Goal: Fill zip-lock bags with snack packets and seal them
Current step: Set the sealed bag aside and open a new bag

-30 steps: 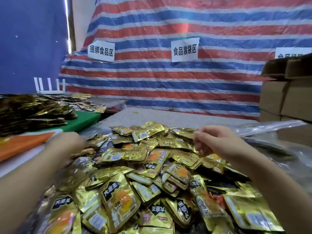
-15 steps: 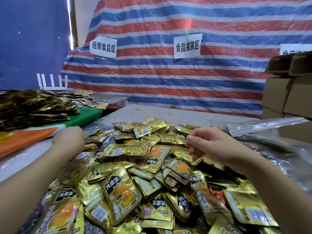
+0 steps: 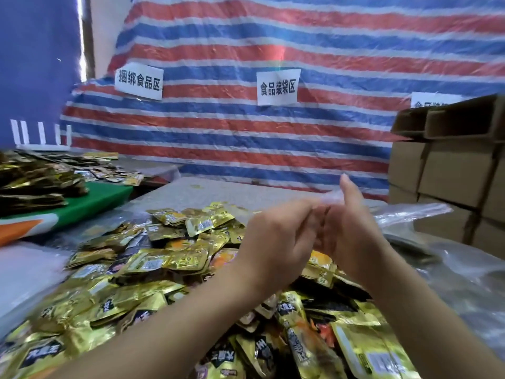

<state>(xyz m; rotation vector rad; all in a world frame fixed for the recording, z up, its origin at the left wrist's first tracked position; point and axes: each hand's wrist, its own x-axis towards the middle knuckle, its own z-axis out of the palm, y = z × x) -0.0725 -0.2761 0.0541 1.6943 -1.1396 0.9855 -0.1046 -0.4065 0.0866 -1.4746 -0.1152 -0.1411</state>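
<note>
Left hand (image 3: 276, 242): raised above the heap, fingers curled toward the right hand, fingertips touching it; whether it pinches the film cannot be told.
Right hand (image 3: 352, 228): raised beside the left, thumb upright, pinching the edge of a clear zip-lock bag (image 3: 334, 196) between thumb and fingers.
Zip-lock bag: only a thin blurred strip shows above the knuckles; whether anything is in it and whether its seal is closed cannot be told.
Snack packets (image 3: 169, 258): loose gold foil packets heaped directly beneath both hands and forearms, spreading to the left and toward the viewer.
Counter (image 3: 207, 191): a bare grey strip beyond the hands, between the heap and the striped tarpaulin (image 3: 273, 143) hung along the far edge.
Room to the right of the hands: clear plastic bags (image 3: 410, 214) lie crumpled just beside the right hand, with a stack of cardboard boxes (image 3: 451, 173) behind them; the top box stands open, contents not visible.
Room to the left of the hands: well apart, a green board (image 3: 93, 198) carries a second pile of dark and gold packets (image 3: 35, 181).
Signs: two white labels (image 3: 277, 87) on the tarpaulin beyond the hands, a third part hidden by the boxes.
</note>
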